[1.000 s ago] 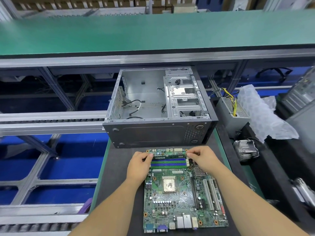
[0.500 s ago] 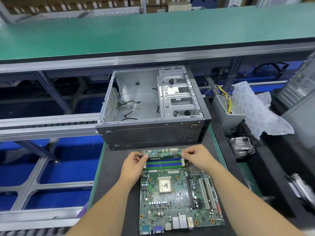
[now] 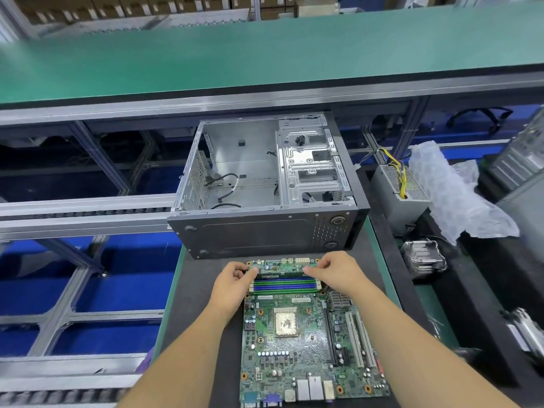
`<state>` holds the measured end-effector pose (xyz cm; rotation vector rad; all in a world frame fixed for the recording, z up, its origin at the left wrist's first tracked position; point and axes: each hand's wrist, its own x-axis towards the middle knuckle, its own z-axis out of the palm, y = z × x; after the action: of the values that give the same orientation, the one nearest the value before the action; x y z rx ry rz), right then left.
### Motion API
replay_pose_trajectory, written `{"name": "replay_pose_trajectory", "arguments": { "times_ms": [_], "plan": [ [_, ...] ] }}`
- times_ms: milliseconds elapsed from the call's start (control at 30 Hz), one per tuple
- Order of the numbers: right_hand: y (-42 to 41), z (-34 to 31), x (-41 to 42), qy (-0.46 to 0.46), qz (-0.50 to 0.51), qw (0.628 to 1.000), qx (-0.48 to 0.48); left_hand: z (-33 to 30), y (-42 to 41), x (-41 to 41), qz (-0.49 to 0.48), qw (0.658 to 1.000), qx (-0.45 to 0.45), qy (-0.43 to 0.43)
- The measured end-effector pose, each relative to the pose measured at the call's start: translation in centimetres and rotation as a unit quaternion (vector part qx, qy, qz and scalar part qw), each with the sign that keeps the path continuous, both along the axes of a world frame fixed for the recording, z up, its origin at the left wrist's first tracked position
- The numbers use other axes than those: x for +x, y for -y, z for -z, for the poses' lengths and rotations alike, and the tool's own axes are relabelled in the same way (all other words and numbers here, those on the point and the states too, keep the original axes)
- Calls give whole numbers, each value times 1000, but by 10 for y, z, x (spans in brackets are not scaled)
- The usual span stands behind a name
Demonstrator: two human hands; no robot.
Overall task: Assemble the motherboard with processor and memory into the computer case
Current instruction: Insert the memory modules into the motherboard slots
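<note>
Above the motherboard [image 3: 309, 334], curled hands [image 3: 232, 281] [image 3: 338, 270] pinching a memory stick [image 3: 279, 270].

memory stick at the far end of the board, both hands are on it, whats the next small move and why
Probably press down evenly on both ends. The left hand and right hand pinch opposite ends of the memory stick, which lies along the far slot beside the blue and green memory slots on the motherboard. Whether it is already latched cannot be told, so a firm push would settle it.
</note>
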<state>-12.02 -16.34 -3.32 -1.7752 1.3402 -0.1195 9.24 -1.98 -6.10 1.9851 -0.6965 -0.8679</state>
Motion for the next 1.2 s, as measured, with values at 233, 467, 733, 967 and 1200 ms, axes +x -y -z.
{"name": "replay_pose_trajectory", "arguments": {
  "times_ms": [233, 467, 733, 967, 1200],
  "plan": [
    [5, -5, 19, -109, -59, 992, -5, -5, 9, -5, -11, 999, 23, -18],
    [6, 1, 29, -164, -57, 985, 6, -7, 12, -4, -14, 999, 22, -35],
    [14, 7, 32, -175, -44, 982, 56, -3, 14, -3, -15, 998, 22, -53],
    [18, 9, 37, -187, -30, 979, 81, 1, 19, -4, -20, 997, 43, -63],
    [15, 5, 38, -174, -24, 980, 94, -7, 23, -2, 2, 994, 68, -90]
  ]
}}
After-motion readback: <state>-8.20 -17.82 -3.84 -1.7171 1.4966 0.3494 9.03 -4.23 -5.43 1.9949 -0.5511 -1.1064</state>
